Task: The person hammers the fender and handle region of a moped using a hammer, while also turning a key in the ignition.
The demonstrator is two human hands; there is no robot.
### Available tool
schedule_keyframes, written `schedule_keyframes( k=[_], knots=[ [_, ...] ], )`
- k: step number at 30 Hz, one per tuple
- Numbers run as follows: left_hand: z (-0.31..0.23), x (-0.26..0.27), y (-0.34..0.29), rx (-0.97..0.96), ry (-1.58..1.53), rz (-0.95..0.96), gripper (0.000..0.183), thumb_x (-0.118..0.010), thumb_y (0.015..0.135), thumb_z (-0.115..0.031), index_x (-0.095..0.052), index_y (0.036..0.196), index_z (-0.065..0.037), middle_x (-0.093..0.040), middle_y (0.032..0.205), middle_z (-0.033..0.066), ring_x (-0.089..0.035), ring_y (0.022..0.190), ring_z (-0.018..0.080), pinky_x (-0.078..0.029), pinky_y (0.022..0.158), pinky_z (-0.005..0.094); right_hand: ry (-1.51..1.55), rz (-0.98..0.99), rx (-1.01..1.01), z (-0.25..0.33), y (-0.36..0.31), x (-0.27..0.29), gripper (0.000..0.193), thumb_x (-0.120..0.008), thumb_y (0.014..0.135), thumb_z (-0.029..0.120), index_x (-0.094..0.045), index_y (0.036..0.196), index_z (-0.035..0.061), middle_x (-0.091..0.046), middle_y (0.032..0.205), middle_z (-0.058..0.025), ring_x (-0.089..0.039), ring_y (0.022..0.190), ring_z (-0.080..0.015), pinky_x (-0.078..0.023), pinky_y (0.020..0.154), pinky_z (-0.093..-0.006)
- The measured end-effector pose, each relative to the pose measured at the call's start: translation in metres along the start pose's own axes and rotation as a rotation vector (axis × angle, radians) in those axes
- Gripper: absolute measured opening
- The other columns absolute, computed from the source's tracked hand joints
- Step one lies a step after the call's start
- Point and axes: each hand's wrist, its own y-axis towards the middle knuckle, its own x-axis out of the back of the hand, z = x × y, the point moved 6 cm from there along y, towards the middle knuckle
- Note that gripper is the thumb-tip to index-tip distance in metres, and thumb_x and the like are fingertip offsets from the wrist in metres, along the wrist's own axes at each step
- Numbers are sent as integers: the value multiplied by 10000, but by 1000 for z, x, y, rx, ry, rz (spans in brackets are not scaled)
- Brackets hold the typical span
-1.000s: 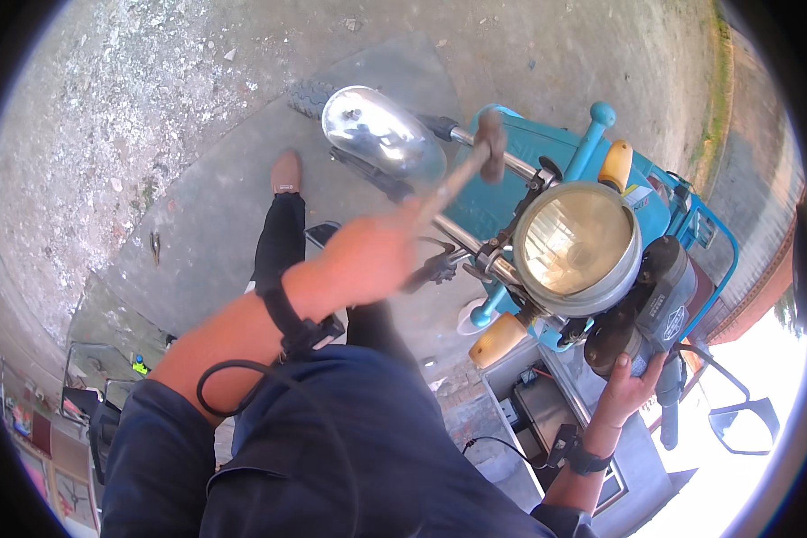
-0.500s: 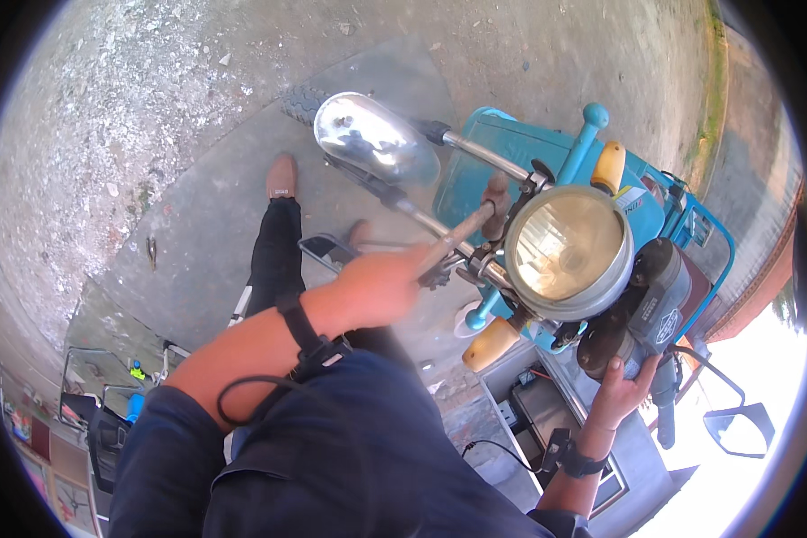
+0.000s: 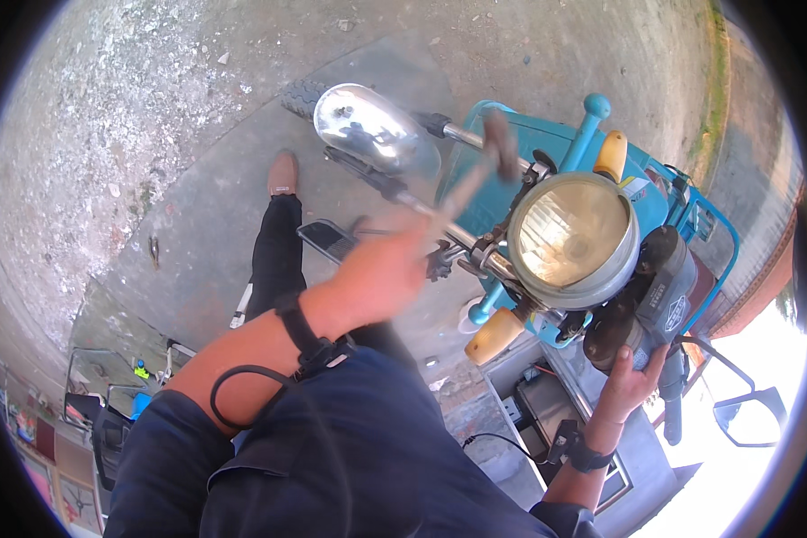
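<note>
My left hand (image 3: 381, 273) is closed around the wooden handle of a hammer (image 3: 464, 190). Motion smears the hammer, whose brown head is over the fork tubes, left of the round headlight (image 3: 572, 235). At the right, my right hand (image 3: 626, 390) grips the lower edge of a dark instrument cluster (image 3: 646, 309), its thumb and fingers against the housing. The headlight and cluster belong to a teal three-wheeler (image 3: 493, 206). A chrome front mudguard (image 3: 372, 125) and yellow turn signals (image 3: 496, 336) are mounted on its front end.
A black mirror (image 3: 751, 420) sticks out at the right. Below the headlight, an open metal compartment (image 3: 538, 403) shows a box and wires. A dark pedal-like plate (image 3: 327, 240) lies past my left hand. Grey concrete ground (image 3: 197, 242) with rubble extends at the left.
The hammer head has swung up and away from beside the headlight. The headlight and cluster, with my right hand, have shifted slightly right.
</note>
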Motion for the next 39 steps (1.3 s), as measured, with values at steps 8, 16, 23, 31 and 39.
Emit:
schedule_keyframes(
  k=[8, 16, 23, 31, 39],
  knots=[
    [-5, 43, 21, 245, 28, 178, 633, -582, 914, -194, -378, 1500, -70, -655, 807, 232, -619, 677, 415, -507, 659, 478, 34, -4, 28, -3, 1, -5, 898, -765, 859, 466, -418, 1438, -126, -524, 1425, -259, -503, 1318, -320, -342, 1135, -389],
    [-12, 70, 30, 213, -251, -242, 568, -564, 949, -145, -388, 1475, -22, -628, 858, 151, -604, 747, 267, -502, 660, 367, 46, 4, 23, 5, 0, -5, 898, -760, 862, 469, -420, 1425, -142, -534, 1411, -256, -512, 1307, -313, -351, 1128, -389],
    [-13, -17, -9, 256, -107, 464, 660, -591, 878, -173, -372, 1481, -21, -652, 922, 309, -640, 883, 471, -512, 796, 519, -14, -6, 86, -2, -3, 0, 854, -754, 859, 442, -442, 1423, -120, -553, 1392, -259, -525, 1303, -331, -358, 1126, -395],
    [-28, 114, 52, 216, -191, -259, 567, -580, 939, -184, -413, 1451, -4, -652, 827, 164, -611, 671, 287, -501, 644, 404, -30, -42, 63, -2, 0, -3, 891, -764, 848, 487, -444, 1430, -108, -564, 1390, -244, -540, 1286, -324, -373, 1111, -388],
    [-9, -8, -2, 208, -24, 306, 601, -587, 899, -144, -406, 1459, -18, -658, 809, 242, -667, 785, 390, -528, 712, 451, -5, -15, 18, 0, 4, -3, 877, -758, 854, 483, -455, 1416, -118, -565, 1389, -242, -541, 1284, -320, -369, 1113, -379]
  ],
)
